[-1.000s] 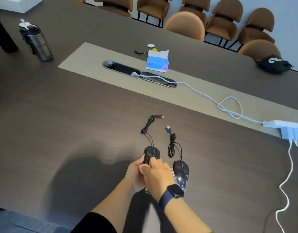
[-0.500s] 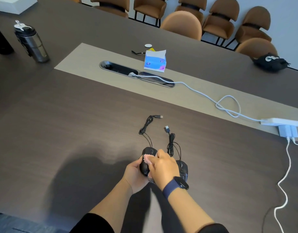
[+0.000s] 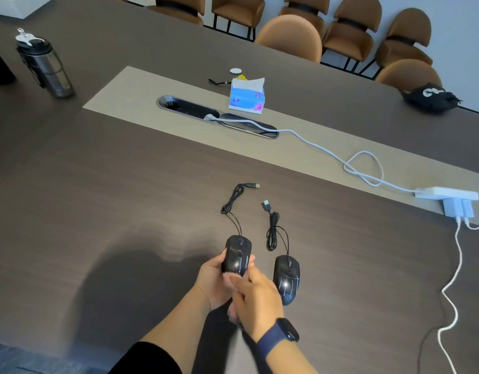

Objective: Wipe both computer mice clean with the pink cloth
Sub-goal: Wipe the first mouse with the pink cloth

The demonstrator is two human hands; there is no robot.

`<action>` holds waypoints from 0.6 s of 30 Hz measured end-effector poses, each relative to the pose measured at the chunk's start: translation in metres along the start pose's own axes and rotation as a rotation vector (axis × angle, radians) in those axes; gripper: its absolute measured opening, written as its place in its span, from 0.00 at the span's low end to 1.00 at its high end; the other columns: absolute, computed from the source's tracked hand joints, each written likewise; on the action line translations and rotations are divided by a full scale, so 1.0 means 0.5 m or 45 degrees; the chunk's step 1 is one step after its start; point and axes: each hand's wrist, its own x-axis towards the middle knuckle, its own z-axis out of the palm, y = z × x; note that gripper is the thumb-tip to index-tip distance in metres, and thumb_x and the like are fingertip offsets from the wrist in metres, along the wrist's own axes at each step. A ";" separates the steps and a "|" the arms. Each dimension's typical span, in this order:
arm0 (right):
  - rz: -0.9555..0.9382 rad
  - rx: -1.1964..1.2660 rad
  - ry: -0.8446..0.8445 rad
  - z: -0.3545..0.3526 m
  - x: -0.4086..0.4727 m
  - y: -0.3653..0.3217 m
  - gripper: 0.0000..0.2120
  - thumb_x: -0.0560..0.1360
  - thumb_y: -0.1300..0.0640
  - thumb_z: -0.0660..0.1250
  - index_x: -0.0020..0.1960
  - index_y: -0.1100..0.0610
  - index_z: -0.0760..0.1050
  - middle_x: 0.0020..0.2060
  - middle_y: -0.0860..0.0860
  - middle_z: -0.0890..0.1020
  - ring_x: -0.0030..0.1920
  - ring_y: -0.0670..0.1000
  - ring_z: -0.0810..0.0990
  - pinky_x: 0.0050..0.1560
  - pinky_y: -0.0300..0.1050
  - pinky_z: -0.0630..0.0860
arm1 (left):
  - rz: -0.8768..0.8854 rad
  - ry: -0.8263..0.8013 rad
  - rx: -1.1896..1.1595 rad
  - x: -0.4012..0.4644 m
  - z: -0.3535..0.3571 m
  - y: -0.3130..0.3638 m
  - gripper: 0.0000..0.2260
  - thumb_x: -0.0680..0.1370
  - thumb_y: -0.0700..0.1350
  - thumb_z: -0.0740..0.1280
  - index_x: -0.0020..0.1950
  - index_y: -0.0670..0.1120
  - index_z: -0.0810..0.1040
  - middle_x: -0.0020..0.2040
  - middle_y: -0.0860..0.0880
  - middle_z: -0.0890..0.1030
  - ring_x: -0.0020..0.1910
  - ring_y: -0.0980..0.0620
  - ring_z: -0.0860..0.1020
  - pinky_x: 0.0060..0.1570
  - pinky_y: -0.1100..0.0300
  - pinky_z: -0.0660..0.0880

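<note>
Two glossy black wired mice lie on the dark table near its front edge. My left hand [image 3: 212, 282] grips the left mouse [image 3: 237, 255] by its sides. My right hand [image 3: 255, 298], with a dark blue watch on the wrist, presses the pink cloth [image 3: 231, 280] against the rear end of that mouse; only a small pale pink patch and a fringe below my palm show. The right mouse [image 3: 287, 280] lies untouched just right of my right hand. Both bundled cables run away from me.
A white power strip [image 3: 449, 195] with a looping white cable sits at the right. A tissue box [image 3: 247, 97] and a cable slot [image 3: 216, 116] lie on the beige centre strip. A dark water bottle [image 3: 45, 68] stands far left. Brown chairs line the far side.
My right hand with the cloth has slid back from the top of the left mouse to its rear end, uncovering most of the mouse. The right mouse shows fully again.
</note>
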 end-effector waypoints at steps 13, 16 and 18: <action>0.081 0.016 0.052 -0.012 0.070 0.039 0.08 0.76 0.45 0.66 0.47 0.49 0.76 0.33 0.48 0.69 0.34 0.57 0.75 0.31 0.45 0.74 | 0.094 0.010 -0.025 0.003 0.012 -0.005 0.21 0.80 0.50 0.55 0.53 0.38 0.84 0.50 0.39 0.86 0.47 0.45 0.86 0.48 0.53 0.82; -0.004 0.075 0.087 -0.009 0.040 0.037 0.05 0.75 0.48 0.68 0.47 0.47 0.74 0.32 0.46 0.66 0.32 0.55 0.73 0.29 0.44 0.68 | 0.073 0.048 -0.067 0.001 0.012 -0.006 0.22 0.80 0.50 0.56 0.62 0.37 0.78 0.54 0.37 0.84 0.51 0.42 0.84 0.58 0.51 0.77; -0.045 0.062 0.058 -0.004 0.021 0.038 0.07 0.75 0.46 0.64 0.47 0.47 0.77 0.32 0.45 0.67 0.32 0.52 0.71 0.30 0.41 0.63 | 0.046 0.053 -0.086 0.000 0.011 -0.004 0.23 0.80 0.51 0.57 0.66 0.36 0.75 0.60 0.37 0.81 0.56 0.41 0.81 0.63 0.49 0.74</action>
